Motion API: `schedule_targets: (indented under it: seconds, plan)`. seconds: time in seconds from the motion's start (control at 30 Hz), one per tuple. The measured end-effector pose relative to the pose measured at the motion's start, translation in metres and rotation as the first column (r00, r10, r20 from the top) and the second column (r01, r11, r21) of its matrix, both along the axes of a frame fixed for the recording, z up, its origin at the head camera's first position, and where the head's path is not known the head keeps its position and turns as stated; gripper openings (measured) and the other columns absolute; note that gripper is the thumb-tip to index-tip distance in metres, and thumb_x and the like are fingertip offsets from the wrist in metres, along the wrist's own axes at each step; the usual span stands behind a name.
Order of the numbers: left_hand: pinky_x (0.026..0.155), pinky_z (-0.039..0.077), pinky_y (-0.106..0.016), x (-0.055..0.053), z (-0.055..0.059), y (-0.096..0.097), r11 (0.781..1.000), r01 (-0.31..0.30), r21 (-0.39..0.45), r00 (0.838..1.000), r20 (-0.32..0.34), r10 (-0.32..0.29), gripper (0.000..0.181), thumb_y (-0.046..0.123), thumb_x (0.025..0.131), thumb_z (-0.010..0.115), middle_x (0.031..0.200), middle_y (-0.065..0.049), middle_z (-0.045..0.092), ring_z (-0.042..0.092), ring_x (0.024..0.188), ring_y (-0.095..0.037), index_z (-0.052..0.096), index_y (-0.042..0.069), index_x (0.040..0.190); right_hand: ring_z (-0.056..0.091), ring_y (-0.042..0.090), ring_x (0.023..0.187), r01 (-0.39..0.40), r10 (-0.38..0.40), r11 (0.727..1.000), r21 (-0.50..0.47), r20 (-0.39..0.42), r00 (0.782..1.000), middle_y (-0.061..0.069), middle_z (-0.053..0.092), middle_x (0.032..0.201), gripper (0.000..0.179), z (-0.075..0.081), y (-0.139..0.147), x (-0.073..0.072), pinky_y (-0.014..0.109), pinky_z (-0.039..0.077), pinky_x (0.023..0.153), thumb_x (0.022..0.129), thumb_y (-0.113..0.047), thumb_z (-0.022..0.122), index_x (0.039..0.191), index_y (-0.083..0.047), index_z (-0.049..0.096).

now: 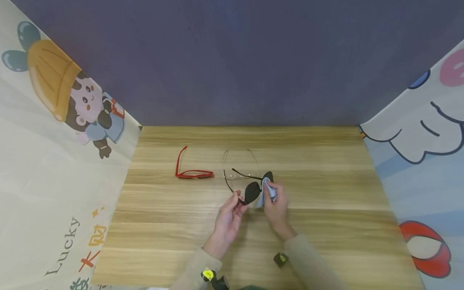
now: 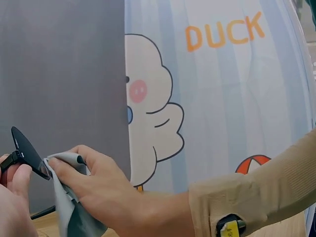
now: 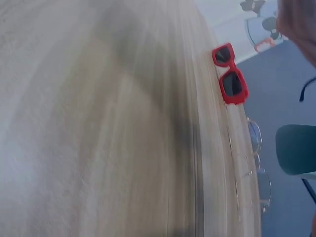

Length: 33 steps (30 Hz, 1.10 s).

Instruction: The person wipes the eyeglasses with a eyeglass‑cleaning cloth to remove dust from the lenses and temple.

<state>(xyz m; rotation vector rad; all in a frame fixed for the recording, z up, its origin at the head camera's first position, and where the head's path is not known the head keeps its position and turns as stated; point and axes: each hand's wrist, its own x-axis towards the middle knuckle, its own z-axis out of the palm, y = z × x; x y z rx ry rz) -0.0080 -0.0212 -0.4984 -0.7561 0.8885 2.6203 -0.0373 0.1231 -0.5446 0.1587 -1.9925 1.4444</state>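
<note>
Black sunglasses point(image 1: 252, 193) are held up over the table, their temples spread toward the far side. My left hand point(image 1: 227, 221) pinches them near the left hinge, seen also at the edge of the left wrist view. In my right hand point(image 1: 277, 206) a light blue cloth point(image 2: 69, 205) is gripped and folded over the other lens, hiding part of it. The cloth hangs below the fingers. One dark lens point(image 3: 297, 149) shows at the right edge of the right wrist view, where the right hand is barely seen.
Red-framed sunglasses point(image 1: 195, 174) lie on the wooden table point(image 1: 326, 169) to the left. Thin-rimmed clear glasses point(image 1: 255, 155) lie just behind the black pair, partly covered by it. A dark wall panel point(image 1: 250, 64) rises at the back; cartoon-printed sheets point(image 1: 384, 141) flank both sides.
</note>
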Motion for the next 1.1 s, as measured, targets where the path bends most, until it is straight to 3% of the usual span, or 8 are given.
schedule_targets:
  seconds: [0.1, 0.23, 0.47, 0.7, 0.93, 1.1]
  plan:
    - [0.073, 0.059, -0.015, -0.001, -0.001, -0.001, 1.000, 0.001, 0.001, 1.000, -0.001, -0.001, 0.016, 0.014, 0.108, 0.052, 0.089, 0.000, 0.065, 0.063, 0.078, -0.007, 0.060, 0.002, 0.115, 0.062, 0.014, 0.083, -0.026, 0.026, 1.000, 0.011, -0.026, 0.999, 0.028, 0.063, 0.088, 0.022, -0.014, -0.001, 0.000, 0.006, 0.050, 0.076, 0.081, 0.024, 0.067, 0.099, 0.013, 0.060]
    - [0.073, 0.059, -0.015, -0.001, -0.002, -0.001, 1.000, 0.012, 0.009, 1.000, -0.013, -0.012, 0.014, 0.015, 0.108, 0.053, 0.089, 0.000, 0.065, 0.063, 0.078, -0.007, 0.061, 0.004, 0.111, 0.061, 0.009, 0.087, -0.047, 0.046, 0.999, -0.019, -0.018, 0.999, 0.027, 0.064, 0.091, 0.021, -0.020, 0.003, -0.002, 0.008, 0.050, 0.076, 0.085, 0.019, 0.069, 0.103, 0.011, 0.062]
    - [0.071, 0.059, -0.015, 0.001, -0.001, -0.002, 1.000, 0.031, 0.006, 1.000, -0.005, -0.031, 0.015, 0.015, 0.107, 0.054, 0.088, 0.001, 0.065, 0.063, 0.077, -0.006, 0.063, 0.004, 0.113, 0.061, 0.001, 0.096, 0.032, -0.031, 0.996, -0.082, 0.017, 0.999, 0.030, 0.068, 0.099, 0.013, -0.031, 0.020, -0.020, 0.009, 0.052, 0.081, 0.091, 0.016, 0.065, 0.104, 0.014, 0.062]
    - [0.072, 0.059, -0.014, 0.001, 0.000, -0.002, 0.999, 0.050, 0.011, 0.999, -0.013, -0.050, 0.016, 0.015, 0.108, 0.054, 0.088, 0.001, 0.065, 0.063, 0.077, -0.005, 0.064, 0.004, 0.113, 0.056, -0.006, 0.096, 0.081, -0.080, 0.991, -0.109, 0.014, 0.997, 0.035, 0.064, 0.095, 0.014, -0.015, 0.016, -0.019, 0.006, 0.048, 0.080, 0.088, 0.024, 0.060, 0.101, 0.020, 0.060]
    - [0.074, 0.059, -0.015, 0.001, -0.001, -0.003, 0.999, 0.045, 0.018, 0.999, -0.021, -0.044, 0.017, 0.016, 0.107, 0.055, 0.089, 0.002, 0.065, 0.063, 0.078, -0.005, 0.062, 0.003, 0.116, 0.059, -0.002, 0.091, -0.058, 0.056, 0.995, -0.078, -0.026, 0.998, 0.029, 0.064, 0.091, 0.021, -0.011, 0.008, -0.007, 0.008, 0.052, 0.075, 0.083, 0.028, 0.063, 0.100, 0.016, 0.059]
    - [0.072, 0.059, -0.014, 0.001, -0.002, -0.004, 0.999, 0.040, 0.024, 0.999, -0.016, -0.040, 0.014, 0.015, 0.107, 0.055, 0.088, 0.002, 0.065, 0.064, 0.077, -0.005, 0.064, 0.005, 0.111, 0.060, 0.004, 0.088, -0.049, 0.047, 0.998, -0.036, -0.056, 0.997, 0.024, 0.065, 0.090, 0.025, -0.016, 0.006, -0.005, 0.010, 0.050, 0.077, 0.080, 0.024, 0.069, 0.100, 0.010, 0.063]
